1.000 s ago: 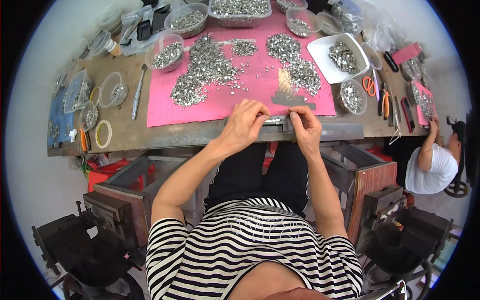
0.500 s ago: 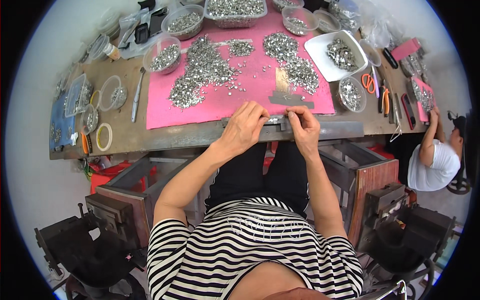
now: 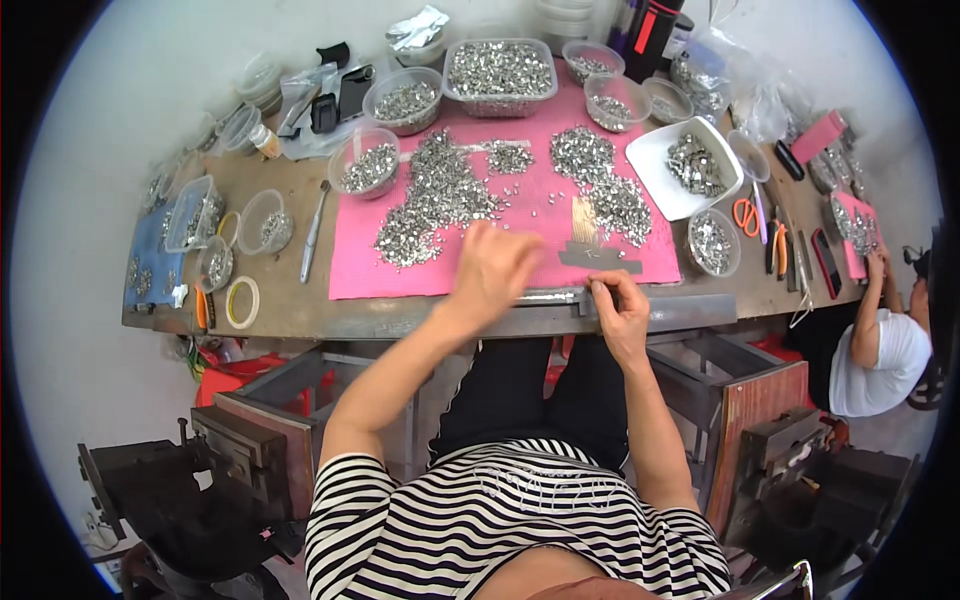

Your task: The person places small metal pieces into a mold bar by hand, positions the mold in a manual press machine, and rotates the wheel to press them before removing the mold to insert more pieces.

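My left hand (image 3: 492,275) is smeared by motion above the near edge of the pink mat (image 3: 360,285), close to a heap of small silver metal pieces (image 3: 425,205). Whether its fingers hold anything is hidden by the blur. Along the table's front edge runs a long grey metal bar (image 3: 690,311), with a bright strip (image 3: 548,297) set in it. At that strip's right end, my right hand (image 3: 624,315) has thumb and forefinger pinched together; what lies between them is too small to tell. Just beyond sits a dark grey plate (image 3: 600,260) beside thin gold-coloured rods (image 3: 583,222).
Clear tubs of metal pieces (image 3: 499,80) line the back, with a white tray (image 3: 650,175) at the right. Orange scissors (image 3: 745,216) and pliers (image 3: 777,250) lie beyond it. A co-worker in a white shirt (image 3: 885,350) sits far right. Below stand dark machines (image 3: 240,450).
My left hand has lifted off the bar and moved up over the mat. My right hand stays pinched at the bar. The whole view has shifted, so the table appears lower.
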A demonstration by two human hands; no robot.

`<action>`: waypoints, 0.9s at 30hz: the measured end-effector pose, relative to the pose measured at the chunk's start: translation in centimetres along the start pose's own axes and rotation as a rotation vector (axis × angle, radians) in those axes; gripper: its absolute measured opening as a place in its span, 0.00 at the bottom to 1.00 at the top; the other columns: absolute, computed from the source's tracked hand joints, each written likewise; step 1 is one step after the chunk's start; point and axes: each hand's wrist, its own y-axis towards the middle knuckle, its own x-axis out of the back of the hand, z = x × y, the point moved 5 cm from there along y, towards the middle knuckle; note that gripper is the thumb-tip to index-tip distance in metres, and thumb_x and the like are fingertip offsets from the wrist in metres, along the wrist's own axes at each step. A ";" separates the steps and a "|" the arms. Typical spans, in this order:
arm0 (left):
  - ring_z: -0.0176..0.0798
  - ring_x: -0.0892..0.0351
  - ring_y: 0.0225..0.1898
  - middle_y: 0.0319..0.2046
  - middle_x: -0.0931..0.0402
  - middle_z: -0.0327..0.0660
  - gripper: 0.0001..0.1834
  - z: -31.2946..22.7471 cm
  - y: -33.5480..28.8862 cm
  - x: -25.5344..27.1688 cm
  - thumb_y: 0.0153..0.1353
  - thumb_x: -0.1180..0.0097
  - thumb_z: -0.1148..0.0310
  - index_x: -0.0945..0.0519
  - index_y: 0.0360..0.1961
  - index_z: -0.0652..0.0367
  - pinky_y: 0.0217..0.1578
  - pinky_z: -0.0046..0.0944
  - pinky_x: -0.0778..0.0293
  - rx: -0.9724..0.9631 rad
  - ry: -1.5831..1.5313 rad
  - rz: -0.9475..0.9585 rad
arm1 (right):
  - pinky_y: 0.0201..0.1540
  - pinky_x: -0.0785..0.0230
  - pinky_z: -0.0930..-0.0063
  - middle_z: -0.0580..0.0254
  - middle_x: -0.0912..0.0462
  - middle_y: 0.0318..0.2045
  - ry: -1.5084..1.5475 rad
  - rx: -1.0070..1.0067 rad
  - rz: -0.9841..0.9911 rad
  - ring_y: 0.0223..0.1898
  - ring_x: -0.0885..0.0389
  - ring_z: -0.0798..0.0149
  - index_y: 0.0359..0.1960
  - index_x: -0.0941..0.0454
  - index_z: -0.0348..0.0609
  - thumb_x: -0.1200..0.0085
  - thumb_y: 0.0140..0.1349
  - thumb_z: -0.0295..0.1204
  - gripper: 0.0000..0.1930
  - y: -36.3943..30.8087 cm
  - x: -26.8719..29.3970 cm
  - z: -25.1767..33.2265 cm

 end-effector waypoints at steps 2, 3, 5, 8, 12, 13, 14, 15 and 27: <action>0.48 0.21 0.39 0.32 0.17 0.40 0.05 4.0 3.2 0.5 0.62 0.39 0.67 0.15 0.35 0.54 0.51 0.54 0.35 0.038 0.130 0.015 | 0.40 0.29 0.77 0.63 0.17 0.33 0.012 0.008 -0.007 0.34 0.21 0.71 0.40 0.18 0.34 0.42 0.66 0.20 0.04 0.0 0.1 0.3; 0.48 0.21 0.40 0.32 0.16 0.40 0.04 6.7 4.3 0.2 0.61 0.38 0.66 0.15 0.34 0.53 0.52 0.54 0.36 0.109 0.164 0.021 | 0.40 0.29 0.77 0.63 0.17 0.33 0.008 -0.004 -0.009 0.34 0.21 0.71 0.40 0.18 0.34 0.42 0.66 0.20 0.04 0.0 0.1 0.1; 0.48 0.21 0.42 0.33 0.16 0.40 0.05 9.8 6.0 0.3 0.59 0.36 0.65 0.15 0.32 0.53 0.53 0.53 0.39 0.175 0.249 0.024 | 0.39 0.29 0.77 0.63 0.18 0.33 0.007 -0.002 -0.006 0.34 0.21 0.71 0.40 0.18 0.34 0.42 0.66 0.20 0.04 -0.1 0.0 0.0; 0.47 0.21 0.44 0.34 0.16 0.41 0.06 11.5 7.1 0.3 0.57 0.35 0.63 0.14 0.31 0.53 0.55 0.53 0.41 0.233 0.271 0.059 | 0.39 0.29 0.77 0.63 0.18 0.32 -0.007 0.001 -0.008 0.33 0.22 0.71 0.40 0.18 0.35 0.42 0.66 0.19 0.04 -0.1 -0.1 0.0; 0.48 0.22 0.45 0.34 0.17 0.42 0.06 12.7 6.9 -0.7 0.56 0.34 0.63 0.14 0.30 0.53 0.54 0.54 0.42 0.201 0.322 0.069 | 0.39 0.29 0.77 0.62 0.18 0.32 -0.005 0.000 -0.013 0.33 0.21 0.71 0.40 0.18 0.35 0.42 0.66 0.20 0.04 0.0 -0.1 0.0; 0.48 0.22 0.45 0.34 0.17 0.42 0.06 12.7 6.9 -0.9 0.56 0.34 0.63 0.14 0.30 0.53 0.55 0.55 0.42 0.194 0.329 0.069 | 0.39 0.29 0.77 0.62 0.17 0.32 -0.009 -0.001 -0.016 0.33 0.21 0.71 0.40 0.18 0.35 0.42 0.66 0.20 0.04 -0.1 0.0 0.0; 0.48 0.22 0.45 0.34 0.17 0.42 0.06 12.6 6.8 -0.9 0.56 0.34 0.63 0.14 0.30 0.52 0.54 0.54 0.42 0.180 0.332 0.045 | 0.39 0.29 0.77 0.62 0.17 0.32 -0.010 -0.005 -0.017 0.33 0.21 0.71 0.40 0.18 0.35 0.42 0.66 0.20 0.04 0.0 0.0 0.0; 0.47 0.22 0.44 0.34 0.17 0.41 0.05 12.6 6.7 -0.9 0.56 0.35 0.64 0.14 0.30 0.52 0.54 0.54 0.41 0.167 0.335 0.022 | 0.39 0.29 0.76 0.62 0.17 0.32 -0.020 0.009 -0.013 0.33 0.21 0.70 0.40 0.18 0.35 0.42 0.66 0.20 0.04 0.1 0.0 0.1; 0.41 0.24 0.38 0.28 0.22 0.36 0.04 3.0 1.7 -3.1 0.59 0.35 0.65 0.15 0.32 0.52 0.52 0.48 0.39 0.089 -0.050 0.279 | 0.37 0.29 0.77 0.61 0.18 0.32 -0.042 0.007 -0.020 0.31 0.21 0.70 0.40 0.17 0.35 0.41 0.65 0.20 0.04 0.2 -0.2 0.6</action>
